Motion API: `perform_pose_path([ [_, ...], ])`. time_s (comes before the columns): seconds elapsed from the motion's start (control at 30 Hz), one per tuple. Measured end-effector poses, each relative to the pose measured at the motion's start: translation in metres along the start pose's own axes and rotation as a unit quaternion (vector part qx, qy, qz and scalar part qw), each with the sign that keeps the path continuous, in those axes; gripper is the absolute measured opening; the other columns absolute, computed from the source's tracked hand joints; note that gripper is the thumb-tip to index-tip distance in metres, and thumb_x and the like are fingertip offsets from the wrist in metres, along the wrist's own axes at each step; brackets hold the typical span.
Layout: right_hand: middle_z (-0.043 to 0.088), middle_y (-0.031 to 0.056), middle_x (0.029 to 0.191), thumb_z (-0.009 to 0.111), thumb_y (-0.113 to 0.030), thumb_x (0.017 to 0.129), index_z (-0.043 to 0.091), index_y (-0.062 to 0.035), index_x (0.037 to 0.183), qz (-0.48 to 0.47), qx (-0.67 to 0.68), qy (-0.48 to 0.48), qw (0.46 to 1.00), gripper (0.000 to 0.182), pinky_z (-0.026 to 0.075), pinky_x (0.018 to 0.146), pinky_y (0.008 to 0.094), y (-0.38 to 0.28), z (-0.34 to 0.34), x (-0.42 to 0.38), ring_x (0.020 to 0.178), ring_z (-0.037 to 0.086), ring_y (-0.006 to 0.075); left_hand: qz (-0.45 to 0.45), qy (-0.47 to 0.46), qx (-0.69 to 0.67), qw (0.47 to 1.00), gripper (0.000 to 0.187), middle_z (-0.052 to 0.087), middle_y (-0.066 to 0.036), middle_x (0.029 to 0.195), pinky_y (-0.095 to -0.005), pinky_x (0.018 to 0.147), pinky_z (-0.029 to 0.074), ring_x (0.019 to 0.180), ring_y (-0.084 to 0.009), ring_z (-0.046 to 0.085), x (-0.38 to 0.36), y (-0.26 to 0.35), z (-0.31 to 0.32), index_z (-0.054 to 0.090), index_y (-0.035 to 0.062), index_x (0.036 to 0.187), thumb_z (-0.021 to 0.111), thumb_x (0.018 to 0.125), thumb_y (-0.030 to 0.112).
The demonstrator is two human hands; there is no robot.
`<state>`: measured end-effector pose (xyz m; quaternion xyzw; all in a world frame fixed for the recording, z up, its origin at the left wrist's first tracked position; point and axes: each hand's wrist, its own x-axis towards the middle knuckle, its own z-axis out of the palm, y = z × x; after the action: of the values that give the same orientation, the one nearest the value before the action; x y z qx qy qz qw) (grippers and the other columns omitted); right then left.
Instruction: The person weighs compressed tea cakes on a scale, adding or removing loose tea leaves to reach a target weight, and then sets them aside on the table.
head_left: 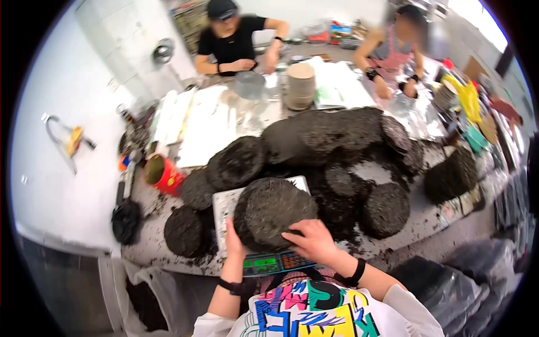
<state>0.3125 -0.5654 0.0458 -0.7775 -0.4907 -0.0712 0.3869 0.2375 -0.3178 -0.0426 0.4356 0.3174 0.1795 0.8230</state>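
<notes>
A thick round cake of dark pressed leaf-like material (281, 210) rests on the white plate of a digital scale (223, 205). At the cake's left side, my left hand (234, 242) holds its edge, thumb up and the other fingers partly hidden. My right hand (312, 240) is closed at the near right rim, fingers curled in a pinch over the cake's top edge. Between my wrists shows the scale's green-lit display and keypad (275, 262).
Stacked dark cakes and a long dark roll (323, 135) lie beyond the scale, with crumbs around. A red can (164, 175) stands left. Across the table two people work near foil sheets (412, 115) and a stack of round discs (301, 87). Black bags (443, 286) lie lower right.
</notes>
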Motion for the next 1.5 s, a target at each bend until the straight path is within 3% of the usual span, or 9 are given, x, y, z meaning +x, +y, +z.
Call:
perform_pose_path([
  [0.13, 0.059, 0.0122, 0.107, 0.071, -0.011, 0.066, 0.060, -0.0080, 0.105, 0.002, -0.002, 0.030, 1.000, 0.040, 0.044, 0.086, 0.0424, 0.031, 0.018, 0.001, 0.102, 0.055, 0.0308, 0.038, 0.035, 0.180, 0.982, 0.072, 0.014, -0.011, 0.151, -0.0446, 0.111, 0.010, 0.140, -0.0234, 0.011, -0.021, 0.030, -0.028, 0.021, 0.0085, 0.145, 0.025, 0.093, 0.059],
  [0.37, 0.035, 0.0174, 0.135, 0.076, -0.021, 0.056, 0.035, -0.0084, 0.133, 0.326, -0.256, -0.040, 0.909, 0.089, 0.038, 0.097, 0.0462, 0.235, 0.037, -0.052, 0.117, 0.043, 0.0378, 0.077, 0.194, 0.158, 0.965, 0.051, 0.044, -0.011, 0.133, -0.0371, 0.098, 0.034, 0.123, -0.0220, 0.042, -0.093, 0.031, -0.118, 0.040, 0.0050, 0.133, 0.033, 0.098, 0.042],
  [0.73, 0.056, 0.0153, 0.117, 0.055, -0.010, 0.084, 0.050, -0.0086, 0.124, 0.341, -0.217, 0.038, 0.914, 0.040, 0.046, 0.084, 0.0382, 0.207, -0.007, -0.063, 0.101, 0.057, 0.0314, 0.104, 0.176, 0.178, 0.962, 0.037, 0.056, -0.007, 0.116, -0.0297, 0.086, 0.040, 0.108, -0.0159, 0.052, -0.086, 0.045, -0.109, 0.050, 0.0060, 0.122, 0.040, 0.098, 0.033],
  [0.87, 0.063, 0.0068, 0.102, 0.060, -0.009, 0.086, 0.056, 0.0034, 0.111, 0.383, 0.206, 0.186, 0.881, 0.028, 0.045, 0.082, 0.0276, 0.135, -0.034, -0.038, 0.091, 0.057, 0.0135, 0.211, 0.077, 0.267, 0.937, 0.025, 0.058, -0.005, 0.109, -0.0273, 0.086, 0.042, 0.102, -0.0143, 0.054, -0.046, 0.036, -0.069, 0.052, 0.0043, 0.115, 0.049, 0.093, 0.015],
  [1.03, 0.058, 0.0079, 0.115, 0.061, -0.009, 0.085, 0.049, 0.0028, 0.122, 0.427, 0.495, 0.161, 0.739, 0.041, 0.043, 0.086, 0.0270, 0.093, -0.031, -0.005, 0.101, 0.054, 0.0143, 0.255, -0.045, 0.452, 0.854, 0.037, 0.054, -0.016, 0.115, -0.0361, 0.092, 0.041, 0.109, -0.0273, 0.052, -0.016, 0.067, 0.010, 0.049, 0.0004, 0.116, 0.060, 0.085, 0.017],
  [1.1, 0.055, 0.0105, 0.119, 0.064, -0.011, 0.082, 0.044, 0.0054, 0.126, 0.443, 0.313, 0.202, 0.816, 0.051, 0.042, 0.089, 0.0318, 0.135, -0.023, -0.032, 0.106, 0.053, 0.0216, 0.218, -0.020, 0.470, 0.855, 0.061, 0.048, -0.024, 0.121, -0.0395, 0.098, 0.037, 0.115, -0.0357, 0.046, 0.018, 0.035, -0.010, 0.044, -0.0054, 0.121, 0.069, 0.077, 0.029],
  [1.17, 0.046, 0.0141, 0.130, 0.066, -0.011, 0.080, 0.035, 0.0059, 0.132, 0.369, -0.214, 0.100, 0.899, 0.063, 0.037, 0.097, 0.0345, 0.129, -0.032, -0.053, 0.118, 0.046, 0.0240, 0.170, -0.011, 0.568, 0.805, 0.069, 0.047, -0.025, 0.122, -0.0405, 0.099, 0.036, 0.115, -0.0369, 0.046, 0.028, 0.017, -0.021, 0.042, -0.0055, 0.123, 0.071, 0.073, 0.031],
  [1.3, 0.041, 0.0190, 0.132, 0.064, -0.012, 0.080, 0.029, 0.0039, 0.135, 0.418, 0.353, 0.183, 0.817, 0.068, 0.029, 0.103, 0.0364, 0.103, 0.024, -0.050, 0.124, 0.038, 0.0251, 0.195, -0.047, 0.443, 0.874, 0.071, 0.046, -0.025, 0.122, -0.0398, 0.101, 0.034, 0.118, -0.0363, 0.043, 0.021, -0.022, 0.020, 0.040, -0.0046, 0.125, 0.069, 0.068, 0.025],
  [1.5, 0.036, 0.0157, 0.136, 0.054, -0.007, 0.086, 0.027, -0.0019, 0.138, 0.383, 0.375, 0.203, 0.819, 0.060, 0.033, 0.101, 0.0346, 0.053, 0.060, 0.015, 0.120, 0.041, 0.0249, 0.022, -0.105, 0.090, 0.990, 0.064, 0.047, -0.010, 0.121, -0.0332, 0.093, 0.040, 0.110, -0.0197, 0.046, 0.029, 0.020, 0.041, 0.038, 0.0104, 0.130, 0.072, 0.077, 0.012],
])
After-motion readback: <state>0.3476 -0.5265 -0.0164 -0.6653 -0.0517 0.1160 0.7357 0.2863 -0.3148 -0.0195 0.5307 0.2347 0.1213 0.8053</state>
